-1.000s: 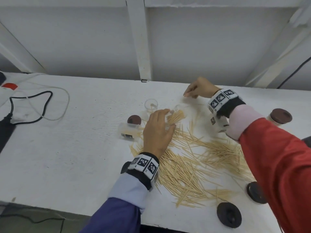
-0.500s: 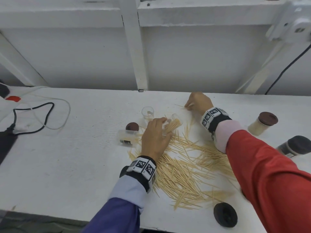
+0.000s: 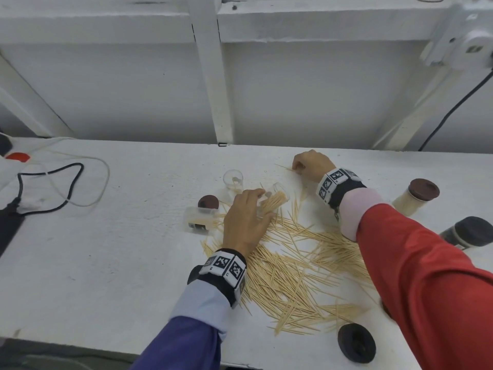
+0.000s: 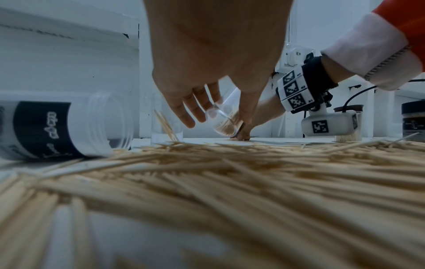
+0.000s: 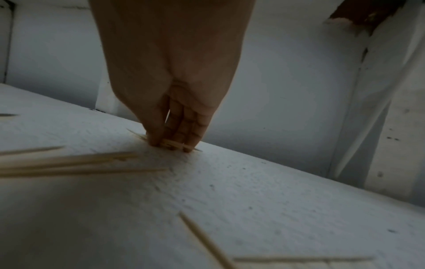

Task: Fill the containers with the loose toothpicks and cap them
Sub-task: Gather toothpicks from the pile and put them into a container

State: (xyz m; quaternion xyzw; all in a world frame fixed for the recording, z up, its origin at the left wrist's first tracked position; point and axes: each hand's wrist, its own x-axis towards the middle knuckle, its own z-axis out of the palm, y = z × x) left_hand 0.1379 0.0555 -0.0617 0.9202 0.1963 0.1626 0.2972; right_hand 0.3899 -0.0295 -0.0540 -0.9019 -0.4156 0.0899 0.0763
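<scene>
A: Holding what, in the left hand (image 3: 244,220)?

B: My left hand grips a clear container (image 3: 274,200) partly filled with toothpicks, tilted, its mouth toward the tabletop's far edge, above the loose toothpicks (image 3: 296,265) spread across the middle of the tabletop (image 3: 106,263).

A: And the right hand (image 3: 312,164)?

B: Near the far edge, its fingertips (image 5: 188,143) are curled down and pinch a few stray toothpicks (image 5: 172,143) against the surface.

A: Other vessels?

B: An open container (image 3: 233,180) stands upright just beyond my left hand; a labelled container (image 3: 198,218) lies on its side left of it, a brown cap (image 3: 208,202) beside it. A capped full container (image 3: 414,196) stands toward the right edge; a dark cap (image 3: 356,343) lies by the near edge.
</scene>
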